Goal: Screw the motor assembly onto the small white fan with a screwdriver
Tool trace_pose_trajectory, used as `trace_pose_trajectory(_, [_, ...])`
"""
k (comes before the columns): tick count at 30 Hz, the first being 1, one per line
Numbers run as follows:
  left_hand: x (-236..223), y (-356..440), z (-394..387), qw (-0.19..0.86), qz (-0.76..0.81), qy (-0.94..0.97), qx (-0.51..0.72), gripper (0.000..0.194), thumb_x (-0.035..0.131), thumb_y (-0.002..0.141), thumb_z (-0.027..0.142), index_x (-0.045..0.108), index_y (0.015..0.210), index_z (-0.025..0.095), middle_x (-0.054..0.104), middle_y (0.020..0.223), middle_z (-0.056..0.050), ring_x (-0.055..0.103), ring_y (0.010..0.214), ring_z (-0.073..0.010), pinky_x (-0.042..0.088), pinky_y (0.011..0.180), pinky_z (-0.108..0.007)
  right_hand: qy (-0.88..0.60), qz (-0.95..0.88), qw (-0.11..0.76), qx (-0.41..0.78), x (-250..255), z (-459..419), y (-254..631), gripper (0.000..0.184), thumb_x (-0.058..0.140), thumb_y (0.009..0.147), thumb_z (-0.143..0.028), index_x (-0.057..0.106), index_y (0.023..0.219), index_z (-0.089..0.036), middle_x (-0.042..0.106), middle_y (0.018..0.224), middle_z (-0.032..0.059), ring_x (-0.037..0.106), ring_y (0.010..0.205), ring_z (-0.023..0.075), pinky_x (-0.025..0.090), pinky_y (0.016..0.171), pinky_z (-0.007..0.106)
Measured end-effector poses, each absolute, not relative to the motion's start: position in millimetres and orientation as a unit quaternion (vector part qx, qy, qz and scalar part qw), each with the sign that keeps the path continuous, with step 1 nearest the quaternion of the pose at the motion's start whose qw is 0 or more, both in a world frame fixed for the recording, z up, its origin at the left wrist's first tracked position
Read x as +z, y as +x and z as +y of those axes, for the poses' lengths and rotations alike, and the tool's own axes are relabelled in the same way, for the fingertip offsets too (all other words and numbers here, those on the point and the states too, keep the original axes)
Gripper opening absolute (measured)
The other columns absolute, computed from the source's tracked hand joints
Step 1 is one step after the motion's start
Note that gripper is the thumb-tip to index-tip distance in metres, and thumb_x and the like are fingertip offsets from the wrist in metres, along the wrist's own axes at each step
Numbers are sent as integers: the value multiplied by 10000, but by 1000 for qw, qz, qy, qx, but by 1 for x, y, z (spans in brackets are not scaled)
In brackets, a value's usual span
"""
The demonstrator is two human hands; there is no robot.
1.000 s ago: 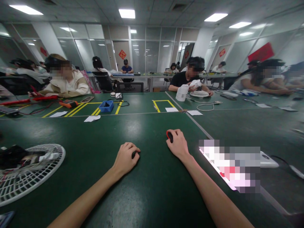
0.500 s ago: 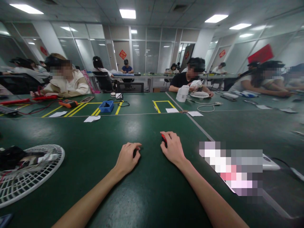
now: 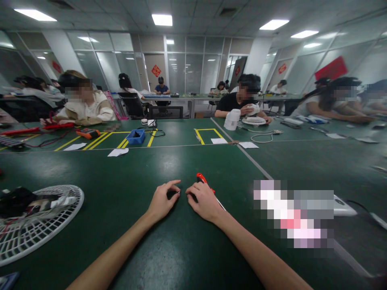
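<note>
My left hand (image 3: pixel 163 201) is over the green table, fingers curled and index finger stretched forward. A tiny shiny thing (image 3: pixel 179 192) shows at its thumb tip, too small to name. Close by on the right is my right hand (image 3: pixel 204 200), with its fingers bent and fingertips near the thumb; whatever they pinch, if anything, is hidden. A screwdriver (image 3: pixel 200 178) with a red and black handle lies on the table just beyond the right hand. Its metal shaft points toward my right wrist, and the hand covers part of it.
A white fan grille (image 3: pixel 71 209) holding dark parts and wires lies at the left. On the right are a blurred-out bright item (image 3: pixel 290 213) and a white device (image 3: pixel 344 206). Farther off are a blue bin (image 3: pixel 136 137), paper slips and an orange meter (image 3: pixel 87 133). Several people sit around.
My right hand has let go of the screwdriver, which now lies on the table, and has moved left toward my left hand. The left hand has barely moved.
</note>
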State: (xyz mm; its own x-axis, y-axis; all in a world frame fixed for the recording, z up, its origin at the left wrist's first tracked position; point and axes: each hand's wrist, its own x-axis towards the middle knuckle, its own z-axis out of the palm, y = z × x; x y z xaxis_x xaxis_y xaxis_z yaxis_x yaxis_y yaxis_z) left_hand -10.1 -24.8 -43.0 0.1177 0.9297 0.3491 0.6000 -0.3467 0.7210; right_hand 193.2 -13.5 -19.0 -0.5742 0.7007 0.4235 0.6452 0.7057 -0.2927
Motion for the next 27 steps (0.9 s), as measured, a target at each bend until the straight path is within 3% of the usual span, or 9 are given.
trace_pose_trajectory(11, [-37, -7, -30, 265, 491, 725, 403, 442, 704, 822, 198, 590, 1243, 263, 752, 949, 7, 703, 946, -178, 479, 1001, -385, -368, -896, 240, 57, -16, -19, 189, 82, 617, 956, -158, 699, 949, -158, 696, 924, 61, 603, 860, 206, 429, 798, 330])
trace_pose_trajectory(27, [-40, -7, -30, 206, 487, 767, 363, 418, 727, 826, 218, 606, 1221, 284, 773, 978, 17, 677, 1063, -203, 451, 1002, -391, -376, -894, 237, 54, -19, -20, 188, 99, 618, 937, -165, 693, 873, -163, 689, 874, 54, 593, 826, 202, 415, 770, 332])
